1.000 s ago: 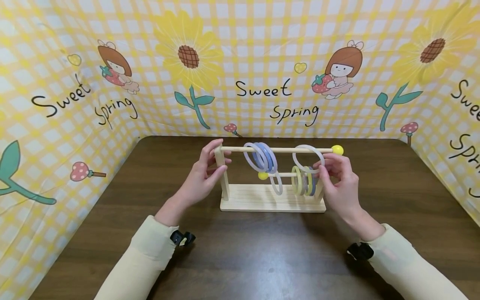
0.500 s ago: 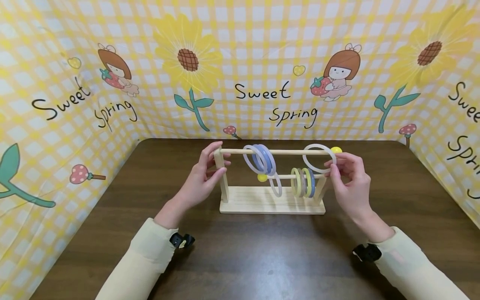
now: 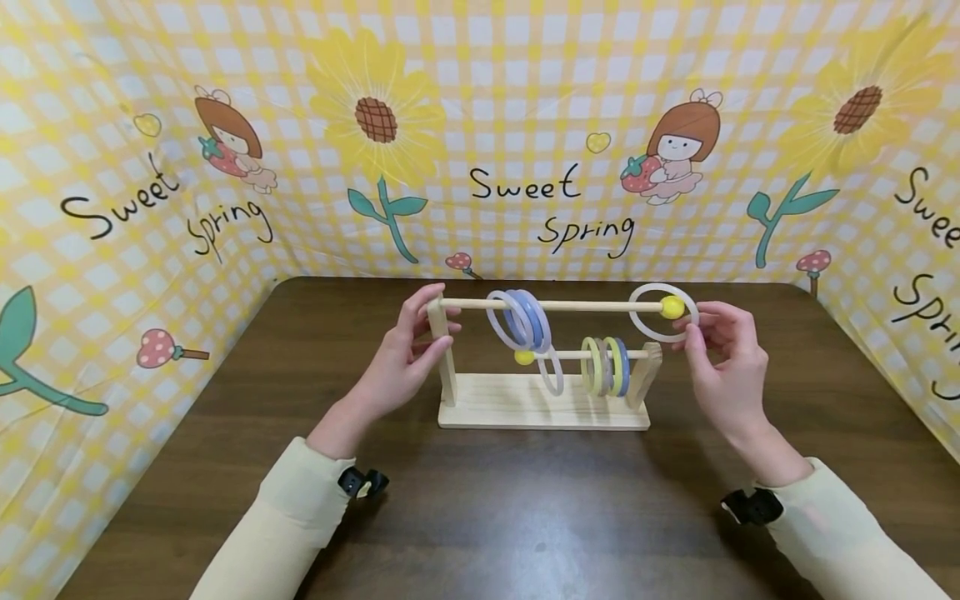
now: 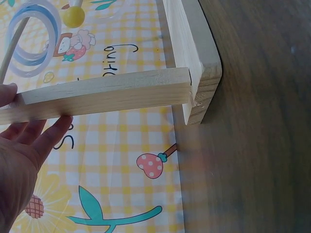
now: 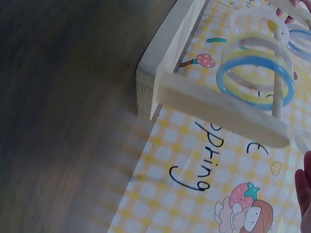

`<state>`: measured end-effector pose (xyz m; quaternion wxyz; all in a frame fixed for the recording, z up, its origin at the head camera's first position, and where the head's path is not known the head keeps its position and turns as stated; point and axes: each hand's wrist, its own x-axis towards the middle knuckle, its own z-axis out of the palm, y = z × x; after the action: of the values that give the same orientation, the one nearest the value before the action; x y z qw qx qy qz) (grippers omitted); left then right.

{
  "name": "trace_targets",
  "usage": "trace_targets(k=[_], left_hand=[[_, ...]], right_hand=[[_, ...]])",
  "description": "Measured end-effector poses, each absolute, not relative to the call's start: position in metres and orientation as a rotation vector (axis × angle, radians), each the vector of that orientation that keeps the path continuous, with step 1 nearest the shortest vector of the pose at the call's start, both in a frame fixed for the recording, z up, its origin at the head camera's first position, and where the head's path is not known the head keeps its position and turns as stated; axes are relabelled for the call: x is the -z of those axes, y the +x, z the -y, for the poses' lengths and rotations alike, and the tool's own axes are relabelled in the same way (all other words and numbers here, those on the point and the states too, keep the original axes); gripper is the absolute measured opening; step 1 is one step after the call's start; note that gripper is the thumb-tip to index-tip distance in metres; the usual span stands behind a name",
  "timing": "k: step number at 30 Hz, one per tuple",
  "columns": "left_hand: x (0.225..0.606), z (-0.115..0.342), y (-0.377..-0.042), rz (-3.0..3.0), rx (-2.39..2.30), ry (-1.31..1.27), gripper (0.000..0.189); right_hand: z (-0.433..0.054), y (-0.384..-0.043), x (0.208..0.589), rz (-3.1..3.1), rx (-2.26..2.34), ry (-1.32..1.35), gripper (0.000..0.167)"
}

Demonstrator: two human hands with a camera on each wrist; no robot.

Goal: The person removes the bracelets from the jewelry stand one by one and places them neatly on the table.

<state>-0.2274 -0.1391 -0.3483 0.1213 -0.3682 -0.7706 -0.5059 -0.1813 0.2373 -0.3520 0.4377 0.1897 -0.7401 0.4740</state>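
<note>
My left hand (image 3: 393,367) grips the upper part of the left post (image 3: 447,367) of a wooden ring rack, thumb in front and fingers behind; the left wrist view shows this post (image 4: 121,92) close up. My right hand (image 3: 729,375) pinches a whitish plastic ring (image 3: 632,312) by its right side. In the head view that ring frames the yellow ball (image 3: 672,307) at the right end of the upper rod (image 3: 600,306). Several white and blue rings (image 3: 536,321) hang on the upper rod toward the left. Only fingers (image 5: 303,194) of my right hand show in the right wrist view.
The lower rod (image 3: 570,355) runs left from the short right post (image 3: 646,375) to another yellow ball (image 3: 524,357). It carries several yellow, greyish and blue rings (image 3: 622,367) and a white one (image 3: 558,382). The base (image 3: 517,412) stands on a dark wooden table (image 3: 480,517). Printed cloth (image 3: 525,108) walls surround it.
My right hand has drawn the whitish ring rightward along the upper rod, from before the end ball to around it. My left hand stays on the left post.
</note>
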Motion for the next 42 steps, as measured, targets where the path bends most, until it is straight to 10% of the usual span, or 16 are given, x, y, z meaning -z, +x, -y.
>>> trace_targets(k=[42], left_hand=[[0.349, 0.139, -0.227, 2.247, 1.477, -1.082, 0.063]], right_hand=[[-0.331, -0.234, 0.354, 2.169, -1.017, 0.444, 0.033]])
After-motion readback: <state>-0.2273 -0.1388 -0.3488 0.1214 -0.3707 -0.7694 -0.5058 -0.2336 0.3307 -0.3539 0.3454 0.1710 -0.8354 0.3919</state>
